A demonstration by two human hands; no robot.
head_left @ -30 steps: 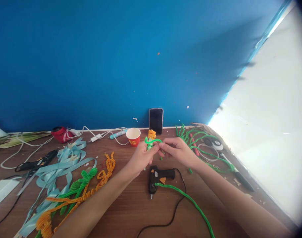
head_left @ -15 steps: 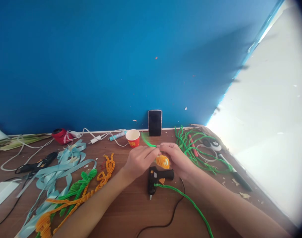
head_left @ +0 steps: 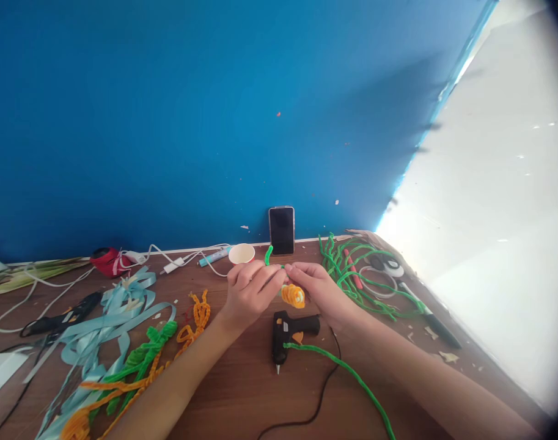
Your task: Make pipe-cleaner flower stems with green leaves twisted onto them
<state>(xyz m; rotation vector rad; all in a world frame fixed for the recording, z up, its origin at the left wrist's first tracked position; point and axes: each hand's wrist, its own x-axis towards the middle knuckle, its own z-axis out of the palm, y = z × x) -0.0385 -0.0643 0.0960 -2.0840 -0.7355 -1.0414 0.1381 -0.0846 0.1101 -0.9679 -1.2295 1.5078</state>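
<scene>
Near the middle of the desk, my left hand (head_left: pixel 252 292) is closed around a green pipe cleaner (head_left: pixel 268 255), whose short end pokes up above the fingers. My right hand (head_left: pixel 319 289) pinches close beside it, fingertips almost meeting the left ones. Between the hands hangs a coiled orange pipe cleaner flower (head_left: pixel 293 296), with a pale spot at its centre. The right fingers seem to grip at its base, though the exact contact is hidden. Below lies a black glue gun (head_left: pixel 285 333), nozzle toward me, with a long green pipe cleaner (head_left: pixel 347 365) beside it.
A phone (head_left: pixel 282 230) leans against the blue wall behind a paper cup (head_left: pixel 241 253). Green pipe cleaners (head_left: pixel 347 275) lie tangled at right near scissors (head_left: pixel 391 265). Light-blue ribbon (head_left: pixel 109 324), orange pipe cleaners (head_left: pixel 200 315) and another glue gun (head_left: pixel 68 315) spread at left.
The green end has swung from pointing left to standing upright above my left hand. My left fingers have wrapped further around it. The view has shifted slightly.
</scene>
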